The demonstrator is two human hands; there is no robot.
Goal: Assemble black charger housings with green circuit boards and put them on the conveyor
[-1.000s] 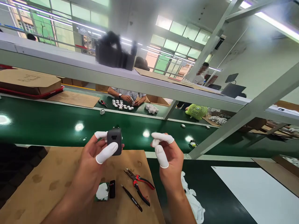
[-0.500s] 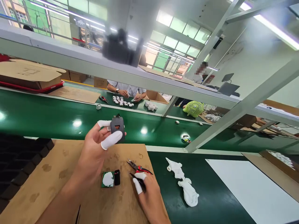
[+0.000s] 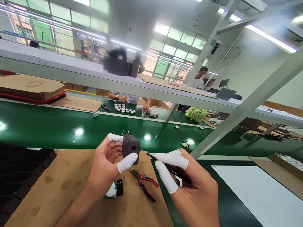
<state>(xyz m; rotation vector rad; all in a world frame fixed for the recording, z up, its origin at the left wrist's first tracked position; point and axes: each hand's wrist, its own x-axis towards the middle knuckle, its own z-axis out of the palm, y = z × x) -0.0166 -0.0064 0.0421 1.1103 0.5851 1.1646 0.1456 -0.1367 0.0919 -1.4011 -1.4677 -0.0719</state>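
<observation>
My left hand [image 3: 106, 160], with white finger cots, holds a dark grey plastic housing [image 3: 130, 145] upright, its rectangular slot facing me. My right hand [image 3: 189, 179], also in finger cots, is closed around black tweezers [image 3: 172, 168], whose tip points left at the housing, just short of it. Below, on the brown cardboard [image 3: 80, 179], lie red-and-black pliers [image 3: 143, 183] with their handles spread. A green circuit board [image 3: 111, 191] with a white patch sits beside a small black part [image 3: 120, 187], partly hidden by my left hand.
Stacked black blocks [image 3: 21, 176] stand at the left. A green conveyor [image 3: 94, 135] crosses behind the cardboard, with a few small parts on it. A slanted metal post [image 3: 220, 126] rises on the right, near a white sheet [image 3: 255, 186]. Another person's hands [image 3: 146, 108] handle small white parts opposite.
My right hand has risen from beside the pliers, now with the tweezers in it. My left hand has moved slightly right and turned the housing. The view has shifted a little.
</observation>
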